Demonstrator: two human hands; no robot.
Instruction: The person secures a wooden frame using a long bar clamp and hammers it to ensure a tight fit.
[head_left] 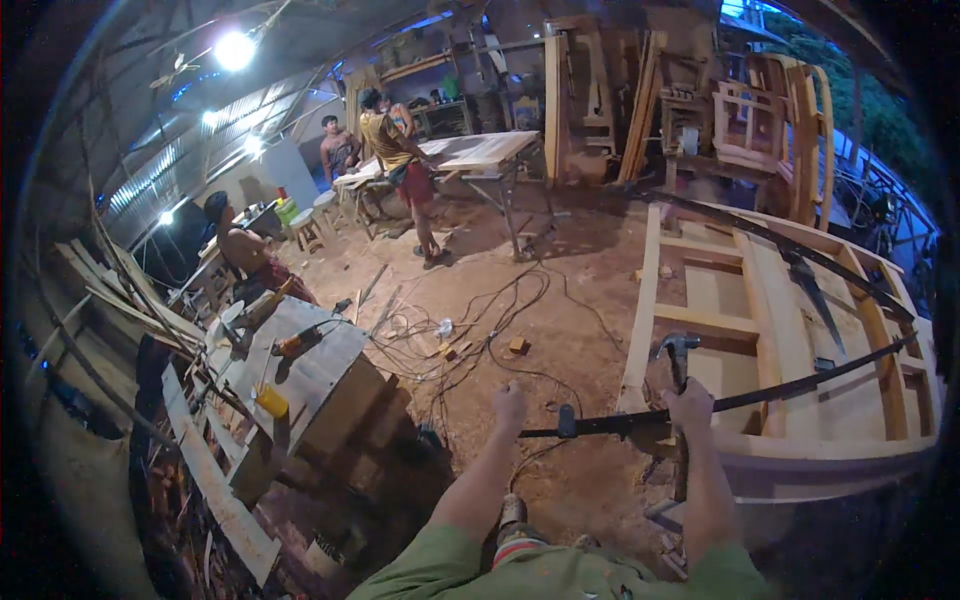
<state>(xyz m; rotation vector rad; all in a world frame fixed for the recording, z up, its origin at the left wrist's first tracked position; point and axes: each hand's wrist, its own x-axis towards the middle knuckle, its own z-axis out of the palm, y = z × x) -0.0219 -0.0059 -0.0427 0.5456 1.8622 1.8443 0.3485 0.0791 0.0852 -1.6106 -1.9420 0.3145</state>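
Observation:
My right hand (690, 408) is closed round the handle of a claw hammer (680, 346), its metal head upward. Below and beside it runs a long black bar clamp (800, 388), which lies across a large pale wooden frame (648, 300) on the right. A sliding jaw (567, 420) sits near the clamp's left end. Close to that end is my left hand (510, 403), its fingers curled; what they hold, if anything, is hidden. A second long black bar (770, 232) crosses the frame's far side. A dark, blade-like tool (815, 300) rests on the frame.
A workbench (325, 335) at left carries an orange power tool (290, 345) and a yellow cylinder (270, 400). Cables (500, 310) and wood offcuts (518, 345) lie on the dirt floor. Several people stand or sit around a far table (490, 150). Timber frames (800, 140) stand at back right.

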